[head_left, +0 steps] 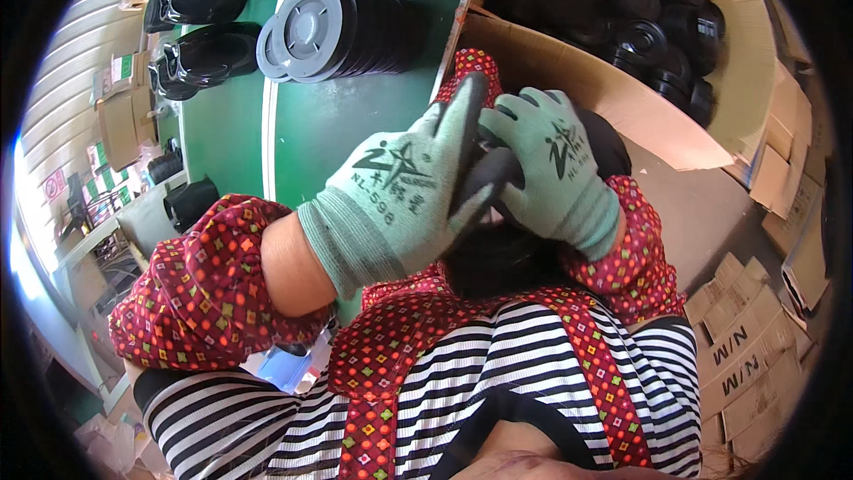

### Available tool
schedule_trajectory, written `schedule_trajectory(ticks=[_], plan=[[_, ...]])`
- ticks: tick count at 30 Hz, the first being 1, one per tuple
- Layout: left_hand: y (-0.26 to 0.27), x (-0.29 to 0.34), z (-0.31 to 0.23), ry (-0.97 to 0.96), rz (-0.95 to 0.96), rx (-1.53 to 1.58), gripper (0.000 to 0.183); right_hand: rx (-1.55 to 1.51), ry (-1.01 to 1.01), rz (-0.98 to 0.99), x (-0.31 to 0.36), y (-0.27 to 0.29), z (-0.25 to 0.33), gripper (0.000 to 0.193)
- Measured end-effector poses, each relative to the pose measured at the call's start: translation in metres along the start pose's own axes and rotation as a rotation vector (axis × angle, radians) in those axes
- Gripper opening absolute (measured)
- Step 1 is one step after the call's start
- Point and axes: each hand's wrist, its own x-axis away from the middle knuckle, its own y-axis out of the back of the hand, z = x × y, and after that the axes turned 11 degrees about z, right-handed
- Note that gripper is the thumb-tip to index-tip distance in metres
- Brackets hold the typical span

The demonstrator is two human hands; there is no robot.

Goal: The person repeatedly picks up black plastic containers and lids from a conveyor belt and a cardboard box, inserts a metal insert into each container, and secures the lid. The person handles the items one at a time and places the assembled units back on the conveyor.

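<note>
In front of my apron, a glossy black plastic part [502, 260] with a rounded edge is between my hands, and much of it is hidden under them. My left hand [400, 182], in a pale green glove with dark fingertips, grips it with the fingers nearly straight and the thumb bent away from them. My right hand [558, 160], gloved alike, is closed on the same part with curled fingers. The left thumb reaches across to the right fingers. What lies between the palms is dark and cannot be made out.
On the green worktable [355, 129] a stack of dark grey round discs [315, 27] lies tilted, beside glossy black bowl-shaped parts [213, 53]. An open cardboard box [569, 67] of black round parts stands at the far right. Flattened cartons [746, 347] lie on the right.
</note>
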Motion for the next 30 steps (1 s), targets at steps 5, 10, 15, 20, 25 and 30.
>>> schedule_trajectory(ticks=[5, 10, 15, 20, 25, 30], plan=[[0.003, -0.008, 0.047, -0.265, 0.029, -0.053, 0.077, 0.038, -0.048, -0.011, 0.008, 0.024, 0.017, 0.055], [0.000, -0.038, 0.064, -0.348, 0.126, -0.037, 0.073, 0.166, -0.167, 0.079, 0.015, 0.036, 0.023, 0.057], [-0.012, -0.067, 0.089, -0.520, 0.108, -0.147, 0.069, 0.303, -0.324, 0.136, 0.019, 0.041, 0.045, 0.053], [-0.013, -0.067, 0.079, -0.582, -0.047, -0.113, 0.055, 0.395, -0.255, -0.038, 0.026, 0.034, 0.041, 0.053], [-0.025, -0.036, 0.086, -0.498, -0.389, 0.016, 0.033, 0.340, -0.003, -0.211, 0.040, 0.052, 0.049, 0.059], [-0.078, 0.015, 0.173, -0.120, -0.698, 0.107, 0.028, 0.047, -0.006, -0.196, 0.082, 0.022, 0.034, 0.063]])
